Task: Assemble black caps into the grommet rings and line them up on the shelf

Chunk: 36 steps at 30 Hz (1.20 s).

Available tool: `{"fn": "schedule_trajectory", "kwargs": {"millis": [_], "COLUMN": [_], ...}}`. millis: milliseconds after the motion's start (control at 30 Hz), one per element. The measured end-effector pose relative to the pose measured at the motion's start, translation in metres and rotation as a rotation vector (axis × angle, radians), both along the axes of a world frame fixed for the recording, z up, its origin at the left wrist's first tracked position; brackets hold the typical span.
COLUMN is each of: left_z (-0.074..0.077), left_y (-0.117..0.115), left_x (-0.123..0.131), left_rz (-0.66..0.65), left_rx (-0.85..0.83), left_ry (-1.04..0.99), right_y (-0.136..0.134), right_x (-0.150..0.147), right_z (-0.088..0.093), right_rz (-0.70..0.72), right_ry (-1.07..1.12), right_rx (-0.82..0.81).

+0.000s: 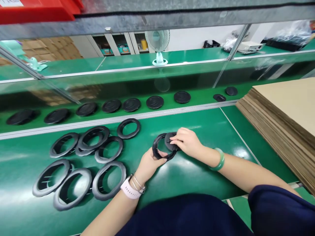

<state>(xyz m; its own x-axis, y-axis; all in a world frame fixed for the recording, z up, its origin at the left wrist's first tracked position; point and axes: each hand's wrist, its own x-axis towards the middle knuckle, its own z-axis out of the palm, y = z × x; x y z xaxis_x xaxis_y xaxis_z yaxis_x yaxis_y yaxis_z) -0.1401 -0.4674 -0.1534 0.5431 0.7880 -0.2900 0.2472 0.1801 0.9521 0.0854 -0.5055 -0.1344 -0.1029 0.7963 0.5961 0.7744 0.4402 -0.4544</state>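
Fingers of my left hand (150, 163) are wrapped round the lower left side of a black plastic ring (156, 146), held above the green worktop. My right hand (188, 141) pinches a small black disc (170, 141) at the ring's upper right side; the disc overlaps part of the opening. Whether the disc is seated in the ring or only touches it, I cannot tell. To the left lie several loose black rings, among them a single ring (128, 128) and a ring (109, 181) near my left wrist.
Several black round discs (131, 105) lie in a row on the green strip behind the aluminium rail (147, 114). A stack of cardboard sheets (283, 105) stands at the right. A metal beam (172, 19) crosses overhead with a red bin (36, 11). A fan (157, 41) stands beyond.
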Motion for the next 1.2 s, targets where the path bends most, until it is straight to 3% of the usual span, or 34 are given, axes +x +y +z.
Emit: {"fn": "schedule_trajectory", "kwargs": {"millis": [167,467,733,1200], "left_z": [-0.001,0.001,-0.002,0.000], "left_y": [-0.002,-0.004,-0.005,-0.007], "left_x": [0.004,0.006,0.005,0.006], "left_rz": [0.094,0.063,0.051,0.037], "left_rx": [-0.090,-0.088,-0.021,-0.030], "left_ry": [-0.136,-0.116,-0.099,-0.069], "right_y": [0.007,0.000,-0.002,0.002], "right_x": [-0.031,-0.024,-0.021,-0.017], "right_z": [-0.011,-0.016,-0.020,-0.017], "right_rz": [0.112,0.106,0.148,0.211], "right_ry": [-0.074,-0.253,-0.424,-0.260], "right_rx": [0.134,0.149,0.291,0.020]}}
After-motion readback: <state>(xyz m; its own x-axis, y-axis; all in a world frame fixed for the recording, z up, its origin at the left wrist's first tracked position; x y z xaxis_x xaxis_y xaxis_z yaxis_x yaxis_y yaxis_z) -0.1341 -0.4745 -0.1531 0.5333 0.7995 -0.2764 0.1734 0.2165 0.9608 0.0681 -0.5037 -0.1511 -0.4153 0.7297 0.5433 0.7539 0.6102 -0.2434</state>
